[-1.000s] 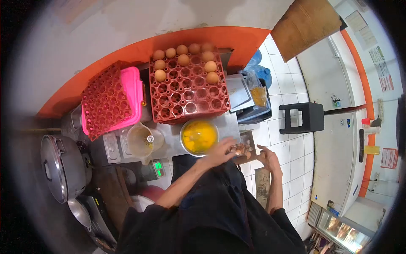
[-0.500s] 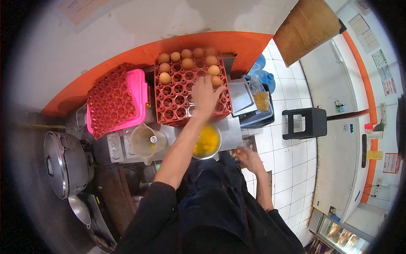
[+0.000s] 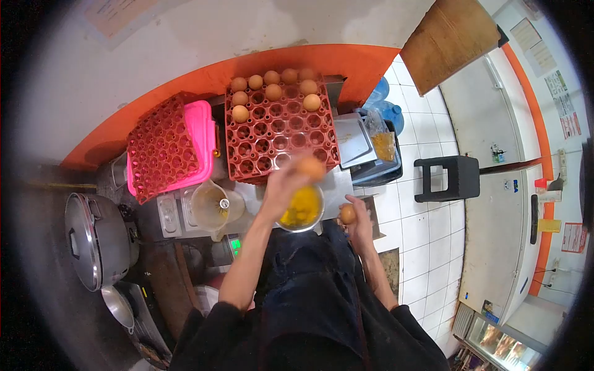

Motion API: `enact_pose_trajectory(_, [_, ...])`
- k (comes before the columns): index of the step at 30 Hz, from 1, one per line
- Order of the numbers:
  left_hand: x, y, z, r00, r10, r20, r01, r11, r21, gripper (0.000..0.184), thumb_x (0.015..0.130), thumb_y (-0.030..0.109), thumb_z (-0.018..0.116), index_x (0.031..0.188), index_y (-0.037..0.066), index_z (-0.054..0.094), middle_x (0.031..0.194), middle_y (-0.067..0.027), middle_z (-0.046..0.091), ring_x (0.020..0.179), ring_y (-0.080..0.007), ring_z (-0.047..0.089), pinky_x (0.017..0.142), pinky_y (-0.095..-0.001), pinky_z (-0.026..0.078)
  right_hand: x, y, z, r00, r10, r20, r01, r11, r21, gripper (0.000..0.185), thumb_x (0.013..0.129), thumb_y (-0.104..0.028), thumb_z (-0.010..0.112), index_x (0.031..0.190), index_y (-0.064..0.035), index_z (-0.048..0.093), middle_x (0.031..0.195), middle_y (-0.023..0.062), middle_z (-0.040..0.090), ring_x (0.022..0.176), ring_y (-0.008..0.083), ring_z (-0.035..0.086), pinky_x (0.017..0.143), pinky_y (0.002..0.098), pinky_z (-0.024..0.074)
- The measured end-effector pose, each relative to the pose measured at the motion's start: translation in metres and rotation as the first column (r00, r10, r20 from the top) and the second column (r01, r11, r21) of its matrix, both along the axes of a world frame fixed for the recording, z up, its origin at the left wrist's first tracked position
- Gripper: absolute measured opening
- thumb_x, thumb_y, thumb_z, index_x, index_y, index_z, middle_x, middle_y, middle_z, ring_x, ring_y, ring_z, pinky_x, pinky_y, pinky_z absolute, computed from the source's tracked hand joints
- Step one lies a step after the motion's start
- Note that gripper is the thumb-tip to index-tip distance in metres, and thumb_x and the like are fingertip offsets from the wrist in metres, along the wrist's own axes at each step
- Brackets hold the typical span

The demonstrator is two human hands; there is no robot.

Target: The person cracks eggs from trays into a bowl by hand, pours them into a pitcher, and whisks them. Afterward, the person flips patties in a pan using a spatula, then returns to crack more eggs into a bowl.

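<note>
My left hand [image 3: 282,190] holds a brown egg [image 3: 310,167] over the far rim of a metal bowl [image 3: 321,213]; hand and egg are slightly blurred. Yellow yolks and liquid egg [image 3: 302,207] fill part of the bowl. To the right of the bowl, my right hand [image 3: 362,229] has another brown egg [image 3: 348,214] in its fingers. Beyond the bowl stands a stack of red egg trays [image 3: 278,127], with several eggs [image 3: 272,92] along its back and sides and many bare cups at the front.
Left of the bowl are a plastic jug [image 3: 210,207], small metal containers [image 3: 167,213], a lit scale display [image 3: 235,244] and a pink lid [image 3: 201,133] under a red tray [image 3: 162,148]. A large pot [image 3: 93,241] stands far left. A black stool [image 3: 447,178] is on the tiled floor.
My left hand has come back from the trays to the bowl with an egg taken from the right column. My right hand, earlier low by the shells, is now raised, showing an egg.
</note>
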State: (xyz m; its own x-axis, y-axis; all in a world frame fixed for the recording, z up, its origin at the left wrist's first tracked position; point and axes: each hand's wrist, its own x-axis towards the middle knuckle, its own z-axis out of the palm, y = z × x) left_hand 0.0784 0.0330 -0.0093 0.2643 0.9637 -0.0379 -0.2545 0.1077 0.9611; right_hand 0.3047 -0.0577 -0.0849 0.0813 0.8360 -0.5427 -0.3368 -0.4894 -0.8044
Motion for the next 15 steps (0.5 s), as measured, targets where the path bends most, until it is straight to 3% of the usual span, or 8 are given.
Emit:
enact_pose_trajectory(2, [-0.001,-0.042,-0.013,0.987,0.017,0.160,0.006,0.990,-0.142,0.057,0.094,0.021,0.062,0.142,-0.003,0.042,0.134,-0.0120,0.054,0.118,-0.0229,0.058,0.099,-0.0364,0.049,-0.009,0.003,-0.006,0.980,0.056,-0.189,-0.024,0.986,0.165,0.041,0.101,-0.027,0.054,0.132,-0.0016,0.046,0.111,0.0106,0.061,0.101,0.0209,0.060,0.086,0.0306,0.0490])
enact_pose_trajectory(3, [-0.002,-0.060,-0.023,0.986,0.022,0.163,0.002,0.989,-0.145,0.057,0.094,0.021,0.062,0.142,-0.003,0.042,0.134,-0.0120,0.054,0.118,-0.0229,0.058,0.099,-0.0364,0.049,-0.018,0.005,0.003,0.981,0.060,-0.186,-0.029,0.986,0.161,0.041,0.101,-0.027,0.054,0.132,-0.0016,0.046,0.111,0.0106,0.061,0.101,0.0209,0.060,0.086,0.0306,0.0490])
enact_pose_trajectory(5, [-0.005,-0.087,-0.045,0.978,0.106,0.180,-0.032,0.929,-0.369,0.054,0.096,0.018,0.060,0.142,-0.002,0.042,0.137,-0.0132,0.052,0.120,-0.0228,0.058,0.097,-0.0360,0.052,-0.036,0.012,0.037,0.954,0.164,0.251,-0.243,0.913,0.328,0.039,0.101,-0.023,0.053,0.132,0.0011,0.047,0.119,0.0137,0.059,0.109,0.0216,0.058,0.093,0.0320,0.0468])
enact_pose_trajectory(6, [-0.006,-0.094,-0.055,0.977,0.119,0.179,-0.044,0.927,-0.371,0.054,0.096,0.018,0.060,0.142,-0.002,0.042,0.137,-0.0132,0.052,0.120,-0.0228,0.058,0.097,-0.0360,0.052,-0.038,0.016,0.044,0.952,0.176,0.251,-0.255,0.910,0.326,0.039,0.101,-0.023,0.053,0.132,0.0011,0.047,0.119,0.0137,0.059,0.109,0.0216,0.058,0.093,0.0320,0.0468])
enact_pose_trajectory(8, [-0.008,-0.104,-0.073,0.960,0.219,0.173,-0.129,0.897,-0.422,0.049,0.099,0.015,0.058,0.142,-0.002,0.042,0.136,-0.0129,0.053,0.118,-0.0214,0.058,0.096,-0.0347,0.053,-0.044,0.024,0.056,0.883,0.074,0.464,-0.275,0.882,0.383,0.041,0.101,-0.020,0.053,0.134,0.0036,0.047,0.127,0.0164,0.057,0.116,0.0229,0.055,0.100,0.0339,0.0433])
enact_pose_trajectory(10, [-0.009,-0.103,-0.087,0.965,0.235,0.116,-0.165,0.888,-0.430,0.049,0.099,0.016,0.058,0.142,-0.002,0.042,0.135,-0.0126,0.053,0.117,-0.0214,0.059,0.097,-0.0348,0.053,-0.055,0.027,0.061,0.910,0.026,0.414,-0.209,0.891,0.403,0.045,0.101,-0.019,0.053,0.138,0.0050,0.044,0.132,0.0200,0.055,0.122,0.0260,0.053,0.104,0.0356,0.0402])
enact_pose_trajectory(13, [-0.003,-0.098,-0.092,0.964,0.252,0.080,-0.200,0.893,-0.403,0.050,0.098,0.017,0.060,0.140,-0.003,0.044,0.131,-0.0126,0.056,0.115,-0.0208,0.061,0.097,-0.0335,0.052,-0.066,0.024,0.042,0.720,0.167,0.674,-0.514,0.780,0.356,0.050,0.101,-0.019,0.051,0.143,0.0042,0.039,0.134,0.0238,0.052,0.125,0.0342,0.051,0.107,0.0388,0.0380])
enact_pose_trajectory(15, [-0.002,-0.094,-0.094,0.960,0.263,0.096,-0.210,0.904,-0.372,0.050,0.097,0.018,0.062,0.139,-0.003,0.045,0.128,-0.0128,0.059,0.114,-0.0203,0.061,0.096,-0.0321,0.052,-0.068,0.026,0.032,0.689,0.240,0.684,-0.586,0.740,0.331,0.050,0.101,-0.019,0.052,0.143,0.0045,0.039,0.135,0.0245,0.051,0.126,0.0352,0.050,0.107,0.0393,0.0374])
